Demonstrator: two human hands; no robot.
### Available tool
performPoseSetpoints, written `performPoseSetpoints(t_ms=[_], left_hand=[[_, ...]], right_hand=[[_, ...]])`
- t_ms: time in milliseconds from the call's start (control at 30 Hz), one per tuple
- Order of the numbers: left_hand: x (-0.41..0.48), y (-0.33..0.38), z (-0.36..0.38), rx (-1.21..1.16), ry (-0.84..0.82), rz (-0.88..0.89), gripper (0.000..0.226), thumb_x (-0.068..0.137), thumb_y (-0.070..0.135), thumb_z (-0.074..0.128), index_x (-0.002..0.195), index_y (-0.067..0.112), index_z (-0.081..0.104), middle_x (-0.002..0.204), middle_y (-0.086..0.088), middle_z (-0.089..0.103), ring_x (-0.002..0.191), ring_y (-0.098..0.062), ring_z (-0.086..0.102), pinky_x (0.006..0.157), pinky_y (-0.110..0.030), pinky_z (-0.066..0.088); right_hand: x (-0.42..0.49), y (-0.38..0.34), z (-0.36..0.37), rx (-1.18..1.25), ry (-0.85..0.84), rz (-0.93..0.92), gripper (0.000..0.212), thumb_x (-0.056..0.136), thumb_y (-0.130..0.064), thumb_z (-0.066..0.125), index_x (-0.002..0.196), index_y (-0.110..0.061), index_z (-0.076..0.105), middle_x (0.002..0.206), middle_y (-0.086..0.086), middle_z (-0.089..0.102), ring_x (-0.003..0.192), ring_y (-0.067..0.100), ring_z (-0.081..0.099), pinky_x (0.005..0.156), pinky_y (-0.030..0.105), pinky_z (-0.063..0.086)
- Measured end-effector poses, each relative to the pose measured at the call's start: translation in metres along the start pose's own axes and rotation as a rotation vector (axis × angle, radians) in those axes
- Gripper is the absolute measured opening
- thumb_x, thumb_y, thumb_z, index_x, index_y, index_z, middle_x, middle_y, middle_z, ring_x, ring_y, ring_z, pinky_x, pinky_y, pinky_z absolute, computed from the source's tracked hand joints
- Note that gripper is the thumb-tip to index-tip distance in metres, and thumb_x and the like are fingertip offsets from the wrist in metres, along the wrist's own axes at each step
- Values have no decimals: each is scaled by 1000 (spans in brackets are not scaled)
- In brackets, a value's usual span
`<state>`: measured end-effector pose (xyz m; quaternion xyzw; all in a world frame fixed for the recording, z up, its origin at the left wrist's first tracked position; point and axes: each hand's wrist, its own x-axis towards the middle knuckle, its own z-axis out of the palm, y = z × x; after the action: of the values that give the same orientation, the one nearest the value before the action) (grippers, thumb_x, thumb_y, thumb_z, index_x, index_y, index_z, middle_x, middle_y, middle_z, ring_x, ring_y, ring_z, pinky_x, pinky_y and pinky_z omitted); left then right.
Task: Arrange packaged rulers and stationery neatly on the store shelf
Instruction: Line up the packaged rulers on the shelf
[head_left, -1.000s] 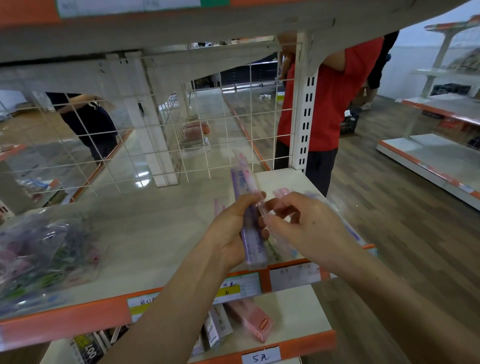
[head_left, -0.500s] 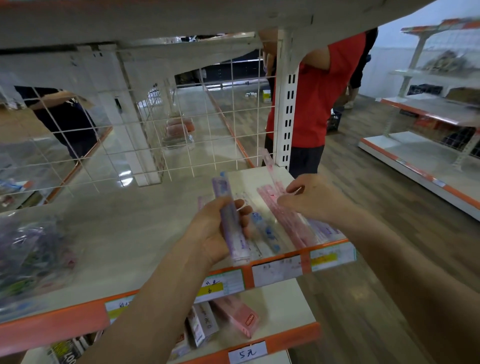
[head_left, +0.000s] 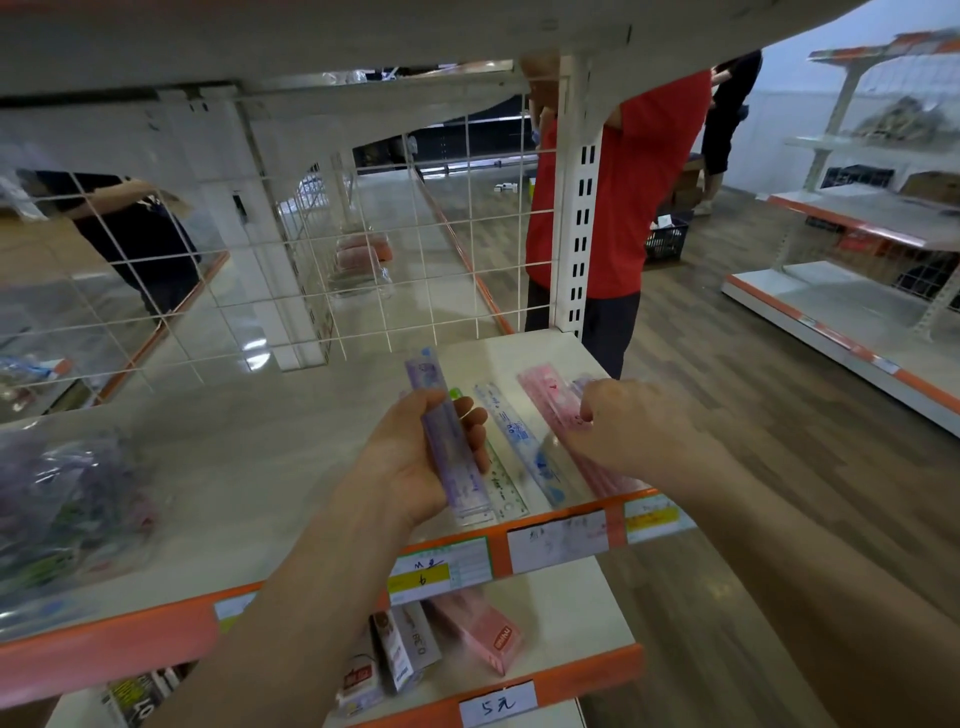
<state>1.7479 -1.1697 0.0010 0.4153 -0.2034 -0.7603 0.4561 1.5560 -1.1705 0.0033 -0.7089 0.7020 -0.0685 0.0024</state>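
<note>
My left hand (head_left: 415, 457) grips a stack of purple packaged rulers (head_left: 448, 441), held upright over the white shelf (head_left: 249, 467) near its front edge. A clear ruler with green print (head_left: 501, 486) and a blue-patterned ruler (head_left: 524, 441) lie flat on the shelf just right of that hand. My right hand (head_left: 631, 431) rests on pink packaged rulers (head_left: 550, 395) lying at the shelf's right end, fingers curled onto them.
A clear bag of mixed stationery (head_left: 67, 499) sits at the shelf's left. A wire grid (head_left: 311, 260) backs the shelf. Boxed items (head_left: 467, 631) stand on the lower shelf. A person in a red shirt (head_left: 639, 182) stands behind the upright post (head_left: 576, 208).
My right hand took a pink ruler pack away from the left hand's bundle and lowered it onto the shelf's right end. The left hand stayed holding the purple rulers.
</note>
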Motion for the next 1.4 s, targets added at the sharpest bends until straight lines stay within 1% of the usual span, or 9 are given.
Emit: performPoseSetpoints(t_ms=[100, 200, 367, 533, 800, 900, 1167, 1300, 1400], left_hand=[[-2, -2, 1, -49, -5, 8, 25, 91, 25, 40, 86, 7, 57, 70, -7, 57, 53, -18, 54, 59, -28, 42], [-1, -5, 7, -86, 14, 35, 26, 95, 23, 42, 83, 6, 58, 65, -8, 61, 51, -18, 58, 56, -28, 50], [0, -5, 12, -102, 37, 27, 9, 90, 14, 58, 85, 7, 58, 69, -9, 58, 59, -21, 58, 48, -31, 56], [1, -3, 1, -135, 42, 81, 6, 90, 10, 60, 84, 9, 59, 70, -8, 59, 67, -19, 55, 68, -36, 53], [-4, -9, 4, -221, -66, 90, 16, 92, 5, 51, 106, 11, 59, 104, -20, 65, 90, -32, 63, 63, -50, 58], [-4, -9, 8, -213, -60, 79, 12, 91, 6, 54, 101, 8, 61, 96, -20, 68, 83, -32, 66, 57, -49, 58], [-1, -8, 13, -179, -32, 58, 12, 93, 12, 53, 90, 6, 62, 87, -16, 68, 84, -26, 63, 84, -44, 51], [0, -9, 14, -152, -19, 43, 10, 91, 12, 55, 87, 7, 63, 74, -13, 70, 75, -23, 63, 67, -37, 57], [0, -10, 13, -191, -35, 42, 12, 91, 10, 53, 84, 7, 62, 72, -13, 69, 76, -23, 61, 81, -41, 50]], right_hand=[[-7, -3, -3, 81, 133, -47, 28, 90, -38, 50, 97, -16, 66, 90, 0, 63, 81, 20, 61, 67, 30, 50], [-22, -26, -4, 467, 231, -124, 29, 91, -34, 52, 78, -12, 64, 72, 1, 64, 65, 16, 57, 62, 29, 48], [-35, -60, 13, 823, 41, -120, 34, 78, -52, 61, 79, -18, 61, 68, -2, 64, 65, 11, 61, 63, 33, 50], [-31, -64, 21, 1140, -84, -55, 14, 82, -27, 71, 86, -14, 66, 75, 1, 69, 66, 5, 63, 59, 16, 50], [-31, -52, 22, 1318, -63, -9, 11, 88, -18, 63, 80, -16, 70, 73, -4, 70, 68, 4, 63, 65, 17, 50], [-34, -52, 22, 1334, -37, -22, 13, 90, -16, 60, 81, -18, 69, 73, -6, 68, 60, -3, 58, 57, 11, 44], [-33, -53, 24, 1419, 30, 43, 9, 91, -18, 60, 86, -21, 67, 75, -8, 67, 67, 4, 60, 61, 21, 49], [-33, -52, 23, 1436, -13, 54, 9, 91, -19, 60, 98, -17, 66, 83, 0, 69, 69, 10, 61, 60, 22, 52], [-32, -52, 23, 1456, -21, 74, 9, 90, -18, 62, 98, -17, 67, 80, -1, 69, 71, 13, 62, 61, 24, 53]])
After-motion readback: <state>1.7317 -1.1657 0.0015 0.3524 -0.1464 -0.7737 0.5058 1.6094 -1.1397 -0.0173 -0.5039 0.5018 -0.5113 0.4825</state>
